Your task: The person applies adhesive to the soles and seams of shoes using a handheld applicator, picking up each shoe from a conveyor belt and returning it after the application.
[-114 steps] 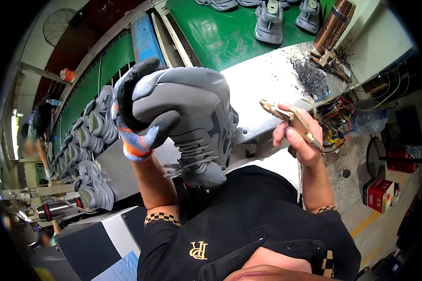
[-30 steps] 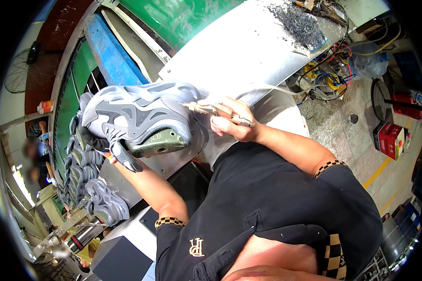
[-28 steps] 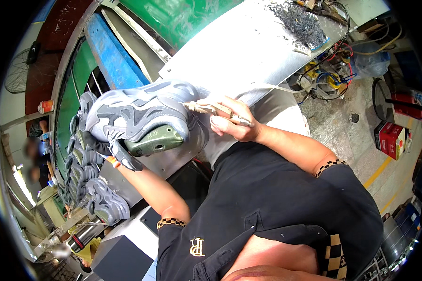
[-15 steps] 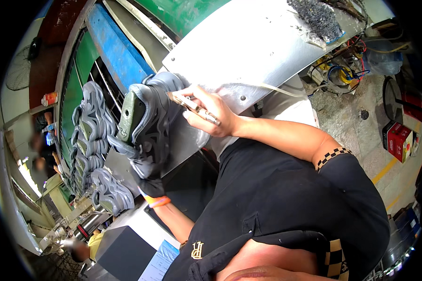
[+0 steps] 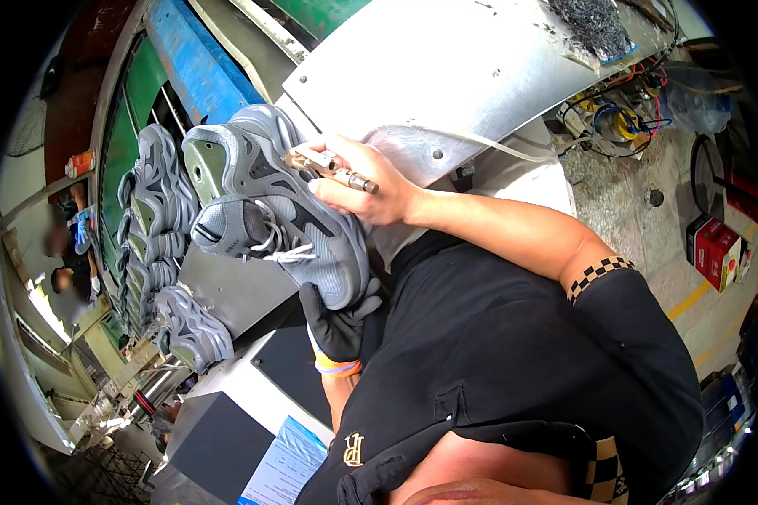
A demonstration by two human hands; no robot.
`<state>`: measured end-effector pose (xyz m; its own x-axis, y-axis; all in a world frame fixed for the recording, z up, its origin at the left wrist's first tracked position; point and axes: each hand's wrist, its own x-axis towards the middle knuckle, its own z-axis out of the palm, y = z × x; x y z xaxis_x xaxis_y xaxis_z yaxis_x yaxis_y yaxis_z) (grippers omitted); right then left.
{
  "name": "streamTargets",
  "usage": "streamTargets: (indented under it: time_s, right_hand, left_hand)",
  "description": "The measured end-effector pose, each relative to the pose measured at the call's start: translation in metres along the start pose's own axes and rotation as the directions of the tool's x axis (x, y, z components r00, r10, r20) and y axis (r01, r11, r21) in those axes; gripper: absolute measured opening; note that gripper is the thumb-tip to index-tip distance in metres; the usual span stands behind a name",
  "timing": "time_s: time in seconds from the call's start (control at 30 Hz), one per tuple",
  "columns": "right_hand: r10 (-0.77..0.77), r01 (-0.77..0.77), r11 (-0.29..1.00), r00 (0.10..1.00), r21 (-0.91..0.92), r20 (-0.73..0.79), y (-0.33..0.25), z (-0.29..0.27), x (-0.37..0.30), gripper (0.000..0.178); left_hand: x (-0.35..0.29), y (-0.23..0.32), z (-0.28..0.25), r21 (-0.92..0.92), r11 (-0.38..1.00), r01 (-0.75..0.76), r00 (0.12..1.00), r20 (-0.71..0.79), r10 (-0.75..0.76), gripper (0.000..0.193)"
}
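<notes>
A grey sneaker with light laces lies tilted in front of me, its toe toward my body. My left hand, in a black glove with an orange band at the wrist, cups the toe from below. Bare and closed, my right hand grips a slim metal hand tool with a brownish tip. That tip is at the side of another grey sneaker, which has a green last inside and lies against the first. Whether the tip touches it I cannot tell.
Several grey sneakers on green lasts stand in a row at the left, one sneaker nearer. A white metal panel with a thin hose lies ahead. A red box and tangled wires are at the right.
The near sneaker has swung up and right, so its laces and toe now show. My left hand moved right with it. My right hand shifted slightly left and up with the tool.
</notes>
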<state>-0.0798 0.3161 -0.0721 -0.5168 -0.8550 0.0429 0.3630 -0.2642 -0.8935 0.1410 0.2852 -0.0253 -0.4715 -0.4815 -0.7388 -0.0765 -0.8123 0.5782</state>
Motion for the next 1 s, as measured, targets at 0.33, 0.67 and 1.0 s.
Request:
streamTargets:
  time_s: [0.33,0.67,1.0]
  right_hand:
    - [0.220,-0.247,0.942,0.966,0.229,0.138,-0.020,-0.024,-0.037,0.034]
    - [0.334,-0.343,0.908,0.939,0.240,0.077,-0.052,-0.053,-0.083,0.034]
    - [0.453,-0.450,0.890,0.891,0.079,-0.037,-0.107,-0.068,-0.079,0.030]
  left_hand:
    - [0.021,-0.005,0.032,-0.127,0.988,0.092,0.976,0.207,-0.065,0.080]
    - [0.027,-0.009,0.063,-0.092,0.972,0.215,0.946,0.269,-0.184,0.084]
    - [0.048,-0.014,0.098,-0.090,0.929,0.359,0.840,0.465,-0.280,0.090]
